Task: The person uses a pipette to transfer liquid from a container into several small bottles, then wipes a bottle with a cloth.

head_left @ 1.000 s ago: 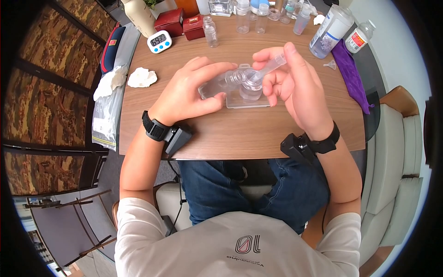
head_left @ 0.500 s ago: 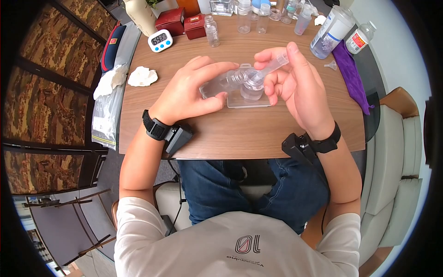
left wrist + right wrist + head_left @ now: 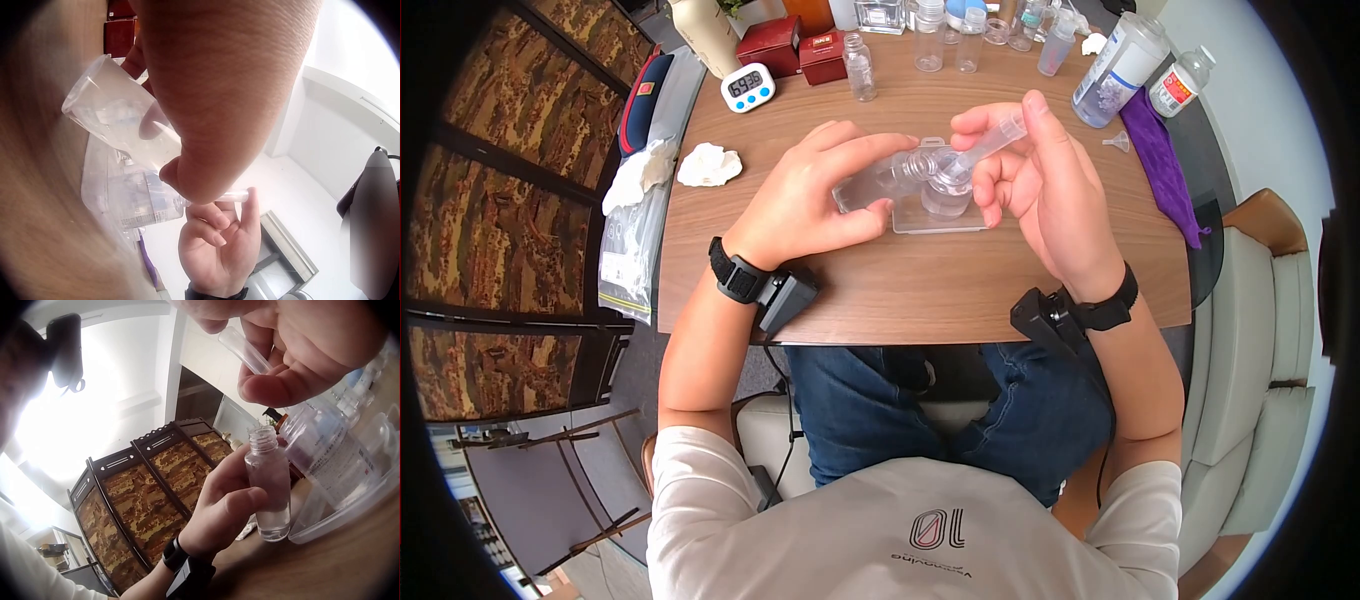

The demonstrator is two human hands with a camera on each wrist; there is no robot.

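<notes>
Head: my left hand (image 3: 805, 200) grips a clear bottle (image 3: 862, 188) tilted, probably to offer its neck to the labelled bottle (image 3: 945, 202) on the tray (image 3: 908, 220). My right hand (image 3: 1055, 195) pinches a translucent tube (image 3: 992, 145) at that mouth.

Left wrist: a fingertip caps the tube, perhaps for control.

Right wrist: both necks are uncapped. Half a second on, neither grip has visibly changed.

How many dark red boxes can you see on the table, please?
2: the left box behind the white timer, and the right box beside the first. Others may be hidden behind them.
</notes>
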